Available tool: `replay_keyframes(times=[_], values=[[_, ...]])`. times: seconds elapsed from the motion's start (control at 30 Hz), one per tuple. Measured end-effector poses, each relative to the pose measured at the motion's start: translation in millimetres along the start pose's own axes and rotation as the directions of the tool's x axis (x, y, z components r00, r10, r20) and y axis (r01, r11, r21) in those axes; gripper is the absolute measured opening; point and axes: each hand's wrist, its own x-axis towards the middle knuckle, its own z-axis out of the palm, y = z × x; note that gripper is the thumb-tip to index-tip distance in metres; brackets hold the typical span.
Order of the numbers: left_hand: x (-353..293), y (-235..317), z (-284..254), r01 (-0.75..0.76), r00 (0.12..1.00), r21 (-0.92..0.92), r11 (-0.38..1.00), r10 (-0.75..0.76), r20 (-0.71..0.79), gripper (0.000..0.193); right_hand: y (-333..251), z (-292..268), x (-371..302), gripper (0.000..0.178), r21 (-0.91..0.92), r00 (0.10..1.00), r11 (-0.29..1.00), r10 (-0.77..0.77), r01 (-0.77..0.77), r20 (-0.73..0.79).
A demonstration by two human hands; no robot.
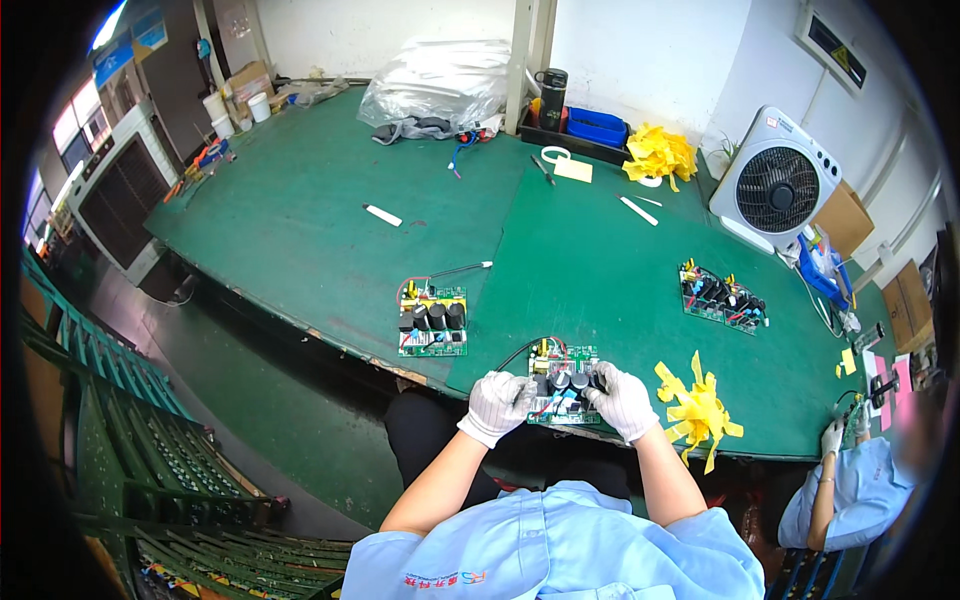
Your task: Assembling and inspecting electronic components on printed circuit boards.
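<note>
Here, the left hand (498, 406) and right hand (621, 402) hold a capacitor-laden circuit board (563, 386), fingers gripping its opposite sides.

A fan (782, 186) stands right; a flask (552, 102) stands near a blue bin (598, 127).

White wall (640, 60) behind green worktable (310, 215).
</note>
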Motion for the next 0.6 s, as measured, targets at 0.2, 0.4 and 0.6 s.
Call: replay_keyframes(times=[0.2,0.4,0.6], values=[[13.6,6.4,-0.3,0.096,0.995,-0.061,0.993,-0.097,-0.007,0.035,7.6,-36.6,-16.2,0.036,0.152,0.962,0.986,0.108,-0.072,-0.249],[14.9,3.6,2.8,0.140,0.986,0.017,0.990,-0.141,0.084,0.037,57.7,-100.6,-52.8,0.039,0.151,0.810,0.959,0.282,-0.238,-0.513],[9.0,1.5,5.9,0.135,0.982,0.087,0.987,-0.145,0.121,0.033,152.9,-144.7,-105.0,0.037,0.290,0.564,0.878,0.470,-0.381,-0.679]])
